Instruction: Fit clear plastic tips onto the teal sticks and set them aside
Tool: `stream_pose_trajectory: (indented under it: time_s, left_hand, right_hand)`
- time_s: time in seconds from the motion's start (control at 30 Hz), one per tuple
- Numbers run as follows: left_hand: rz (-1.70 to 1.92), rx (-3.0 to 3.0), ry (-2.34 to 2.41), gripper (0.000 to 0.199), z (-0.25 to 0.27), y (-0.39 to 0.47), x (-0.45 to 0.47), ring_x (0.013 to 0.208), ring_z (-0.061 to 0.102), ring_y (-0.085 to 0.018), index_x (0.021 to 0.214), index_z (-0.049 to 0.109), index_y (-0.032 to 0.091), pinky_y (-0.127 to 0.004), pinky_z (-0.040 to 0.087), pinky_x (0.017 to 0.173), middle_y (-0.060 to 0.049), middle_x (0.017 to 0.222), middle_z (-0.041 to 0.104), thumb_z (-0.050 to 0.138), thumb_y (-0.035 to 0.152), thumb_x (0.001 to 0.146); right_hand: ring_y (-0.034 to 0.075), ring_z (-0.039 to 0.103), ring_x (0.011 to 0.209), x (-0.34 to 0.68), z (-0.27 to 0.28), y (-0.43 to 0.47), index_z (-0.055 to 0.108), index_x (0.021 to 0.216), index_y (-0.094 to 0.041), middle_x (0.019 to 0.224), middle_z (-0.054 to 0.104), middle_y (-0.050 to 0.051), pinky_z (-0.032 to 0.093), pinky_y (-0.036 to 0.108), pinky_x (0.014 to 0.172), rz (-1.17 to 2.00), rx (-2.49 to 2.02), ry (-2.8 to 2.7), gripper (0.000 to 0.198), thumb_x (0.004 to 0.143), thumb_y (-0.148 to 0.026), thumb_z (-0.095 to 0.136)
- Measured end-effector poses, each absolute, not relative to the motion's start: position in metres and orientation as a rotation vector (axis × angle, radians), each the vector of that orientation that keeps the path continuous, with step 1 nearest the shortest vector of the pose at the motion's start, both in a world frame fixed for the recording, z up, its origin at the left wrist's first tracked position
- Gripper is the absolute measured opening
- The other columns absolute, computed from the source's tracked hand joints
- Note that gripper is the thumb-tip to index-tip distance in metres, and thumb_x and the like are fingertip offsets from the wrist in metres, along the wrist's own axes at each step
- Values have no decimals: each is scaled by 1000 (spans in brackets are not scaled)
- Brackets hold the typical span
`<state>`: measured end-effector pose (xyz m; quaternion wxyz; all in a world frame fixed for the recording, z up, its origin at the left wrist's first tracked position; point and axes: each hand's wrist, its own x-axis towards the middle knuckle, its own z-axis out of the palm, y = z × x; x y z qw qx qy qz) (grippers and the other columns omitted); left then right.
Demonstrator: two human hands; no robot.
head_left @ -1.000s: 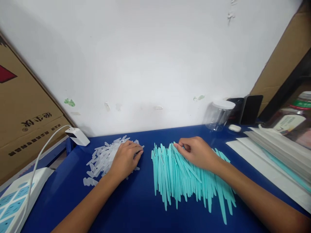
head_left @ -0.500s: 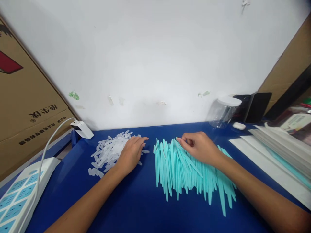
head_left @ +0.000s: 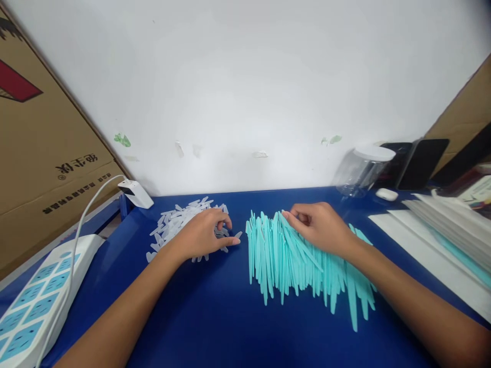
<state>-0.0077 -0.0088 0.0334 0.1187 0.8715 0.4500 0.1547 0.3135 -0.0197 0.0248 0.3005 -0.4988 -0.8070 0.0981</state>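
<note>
Spread across the blue table is a row of slim turquoise eyebrow razors (head_left: 268,255), lying side by side with their tapered handles toward me. My right hand (head_left: 316,225) rests over the far end of the row, thumb and forefinger closed on the tip of one razor that slants across the others. To the left lies a heap of small translucent plastic caps (head_left: 172,225). Over its right side is my left hand (head_left: 207,232), thumb stretched out apart from the curled fingers, with nothing visibly gripped. A few caps lie beside its fingertips.
A white power strip (head_left: 49,291) and a charger with a cable (head_left: 136,193) are at the left. At the right stand a clear jar with a white lid (head_left: 364,171), a dark phone (head_left: 422,163), a white earbud case (head_left: 386,194) and stacked white sheets (head_left: 433,245). The wall (head_left: 249,92) closes off the back.
My left hand has turned and its thumb has come out, apart from the fingers, at the heap's right edge. My right hand keeps its pinch. The view has shifted slightly.
</note>
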Motion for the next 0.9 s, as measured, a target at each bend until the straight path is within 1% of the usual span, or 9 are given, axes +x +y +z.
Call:
stream_pose_trajectory:
  time_s: [0.1, 0.17, 0.27, 0.4, 0.53, 0.6, 0.67, 0.77, 0.9]
  left_hand:
    - [414, 2549, 1287, 36, 30, -9, -6, 85, 60, -22, 93, 70, 23, -33, 45, 70, -4, 90, 66, 75, 58, 86]
    - [393, 2541, 1260, 31, 26, -10, -4, 83, 59, -22, 88, 68, 22, -33, 44, 70, -4, 88, 65, 70, 53, 92]
    - [393, 2535, 1242, 32, 21, -11, -1, 81, 58, -21, 80, 64, 22, -33, 43, 69, -3, 84, 65, 64, 49, 97]
    - [413, 2567, 1272, 26, 18, -14, 4, 82, 57, -22, 81, 60, 22, -34, 43, 70, -3, 82, 63, 60, 42, 98]
    - [417, 2586, 1318, 16, 15, -20, 13, 80, 57, -22, 80, 54, 22, -34, 43, 68, -3, 80, 61, 57, 30, 94]
    - [426, 2583, 1378, 15, 13, -22, 16, 76, 55, -21, 83, 52, 22, -34, 41, 66, -2, 80, 60, 59, 31, 93]
    - [464, 2601, 1454, 17, 13, -22, 17, 74, 54, -22, 90, 54, 22, -34, 40, 63, -3, 80, 59, 61, 38, 93]
    - [533, 2662, 1424, 25, 12, -20, 15, 81, 57, -24, 102, 60, 22, -36, 43, 68, -4, 84, 62, 61, 46, 95]
    - [542, 2649, 1317, 25, 11, -17, 15, 88, 58, -25, 92, 64, 21, -39, 47, 76, -7, 90, 64, 57, 43, 100]
  right_hand:
    - [12, 36, 46, 315, 26, -18, 44, 61, -22, 49, 42, -3, 26, 30, 53, 254, -1344, -2141, 49, 102, -49, 51]
    - [12, 38, 46, 316, 27, -17, 47, 62, -22, 50, 45, -3, 26, 30, 53, 248, -1353, -2132, 50, 103, -50, 50]
    - [12, 39, 47, 317, 29, -17, 50, 62, -22, 50, 46, -2, 26, 30, 53, 249, -1340, -2119, 51, 102, -52, 49]
    - [12, 40, 47, 315, 32, -20, 50, 61, -22, 50, 46, -2, 27, 30, 53, 251, -1403, -2134, 51, 102, -54, 49]
    - [14, 46, 49, 318, 38, -24, 56, 64, -21, 53, 53, 0, 27, 30, 52, 269, -1528, -2257, 49, 93, -61, 62]
    - [14, 46, 49, 320, 40, -26, 56, 64, -21, 54, 56, 0, 27, 30, 51, 294, -1546, -2340, 49, 89, -62, 66]
    - [13, 45, 48, 321, 41, -26, 56, 65, -21, 56, 57, 0, 26, 30, 50, 330, -1526, -2407, 46, 89, -59, 67]
    - [12, 43, 47, 321, 40, -27, 56, 66, -21, 55, 56, -1, 27, 30, 49, 423, -1482, -2454, 39, 92, -49, 66]
    - [11, 41, 46, 319, 41, -28, 56, 66, -21, 56, 52, -2, 28, 29, 49, 518, -1465, -2431, 32, 92, -37, 65]
